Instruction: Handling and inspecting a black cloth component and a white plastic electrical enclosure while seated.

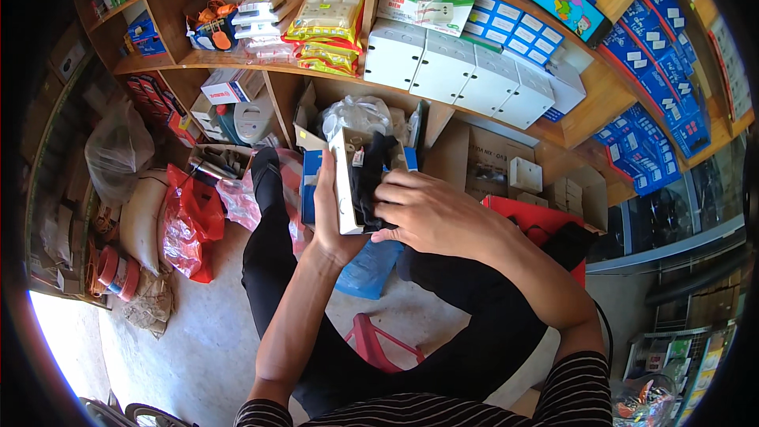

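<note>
My left hand holds a long, narrow white box from its left side and underneath, tilted in front of my knees. Black cloth with a small pale tag fills much of the box and rises above its far end. Over the right side of the box, my right hand has its fingers curled onto the cloth; the fingertips are partly hidden. Behind the box stand a blue carton and a clear plastic bag with contents I cannot make out.
Wooden shelves hold white enclosures, packaged power strips and blue boxes. A smartphone leans on the upper right shelf. Red and blue plastic bags lie low down. A red plastic stool is beneath me.
</note>
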A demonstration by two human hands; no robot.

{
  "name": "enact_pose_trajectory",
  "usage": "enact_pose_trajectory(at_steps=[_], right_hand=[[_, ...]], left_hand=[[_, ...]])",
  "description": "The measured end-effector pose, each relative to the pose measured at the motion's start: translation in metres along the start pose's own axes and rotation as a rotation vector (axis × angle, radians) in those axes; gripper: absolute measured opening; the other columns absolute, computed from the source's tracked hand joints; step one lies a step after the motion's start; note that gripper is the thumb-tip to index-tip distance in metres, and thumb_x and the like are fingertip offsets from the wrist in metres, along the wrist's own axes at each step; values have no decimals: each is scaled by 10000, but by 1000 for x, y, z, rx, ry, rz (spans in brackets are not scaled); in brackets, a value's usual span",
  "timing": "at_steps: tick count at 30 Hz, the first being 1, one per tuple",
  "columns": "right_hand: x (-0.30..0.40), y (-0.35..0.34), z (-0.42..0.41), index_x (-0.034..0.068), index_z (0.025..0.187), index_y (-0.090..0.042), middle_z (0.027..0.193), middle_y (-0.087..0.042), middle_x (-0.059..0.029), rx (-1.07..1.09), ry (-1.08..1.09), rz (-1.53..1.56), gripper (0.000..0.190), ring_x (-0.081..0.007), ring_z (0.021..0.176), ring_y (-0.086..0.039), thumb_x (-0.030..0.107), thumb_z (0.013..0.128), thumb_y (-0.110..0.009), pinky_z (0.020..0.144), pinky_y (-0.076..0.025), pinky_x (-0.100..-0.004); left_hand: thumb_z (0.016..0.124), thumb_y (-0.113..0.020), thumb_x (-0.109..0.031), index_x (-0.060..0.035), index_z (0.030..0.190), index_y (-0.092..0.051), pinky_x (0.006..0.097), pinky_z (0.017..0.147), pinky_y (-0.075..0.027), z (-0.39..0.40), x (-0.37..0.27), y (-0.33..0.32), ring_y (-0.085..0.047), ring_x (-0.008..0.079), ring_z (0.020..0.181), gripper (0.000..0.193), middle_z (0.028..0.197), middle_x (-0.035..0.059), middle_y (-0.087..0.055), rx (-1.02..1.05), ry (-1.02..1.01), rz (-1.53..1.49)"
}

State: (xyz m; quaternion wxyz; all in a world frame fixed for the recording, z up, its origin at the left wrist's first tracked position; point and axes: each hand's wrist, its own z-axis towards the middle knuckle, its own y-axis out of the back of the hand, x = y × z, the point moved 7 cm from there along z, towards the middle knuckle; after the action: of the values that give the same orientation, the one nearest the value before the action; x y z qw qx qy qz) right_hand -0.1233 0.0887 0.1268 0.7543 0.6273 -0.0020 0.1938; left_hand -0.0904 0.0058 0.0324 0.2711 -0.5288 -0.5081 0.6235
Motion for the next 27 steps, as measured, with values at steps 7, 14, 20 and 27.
enact_pose_trajectory(at_steps=[7, 14, 20, 27], right_hand=[[-21, 13, -8, -22, 970, -683, 962, -648, -119, -7, -130, 33, 353, -297, 872, -630, 318, 900, -749, 812, -526, -404], [-56, 22, -24, -2, 915, -696, 803, -686, -24, -431, -646, 970, 398, -89, 683, -606, 393, 968, -686, 613, -455, -261], [-44, 11, -21, 24, 902, -694, 767, -656, -5, -464, -739, 1267, 481, -67, 699, -590, 475, 1024, -580, 625, -439, -253], [-12, 40, -5, -46, 994, -617, 921, -643, -224, -192, -296, 538, 490, -357, 836, -636, 416, 1077, -479, 793, -490, -431]], left_hand=[[1002, -279, -731, -127, 1349, -568, 365, 908, -554, 2, -4, 3, -696, 199, 1004, 754, 1133, 51, -690, -117, -92, 232], [694, -743, -757, 25, 1602, 11, 521, 1227, -169, -17, -10, -26, -116, 439, 1542, 1416, 1653, 297, -74, 72, -580, 1483], [596, -935, -539, 19, 1518, -196, 445, 1172, -309, -11, 10, -14, -403, 383, 1390, 1307, 1455, 225, -384, 164, -409, 1338], [875, -802, -269, -56, 1392, -528, 359, 1039, -471, -25, 29, 10, -577, 179, 1187, 623, 1303, 91, -597, 80, -109, 836]])
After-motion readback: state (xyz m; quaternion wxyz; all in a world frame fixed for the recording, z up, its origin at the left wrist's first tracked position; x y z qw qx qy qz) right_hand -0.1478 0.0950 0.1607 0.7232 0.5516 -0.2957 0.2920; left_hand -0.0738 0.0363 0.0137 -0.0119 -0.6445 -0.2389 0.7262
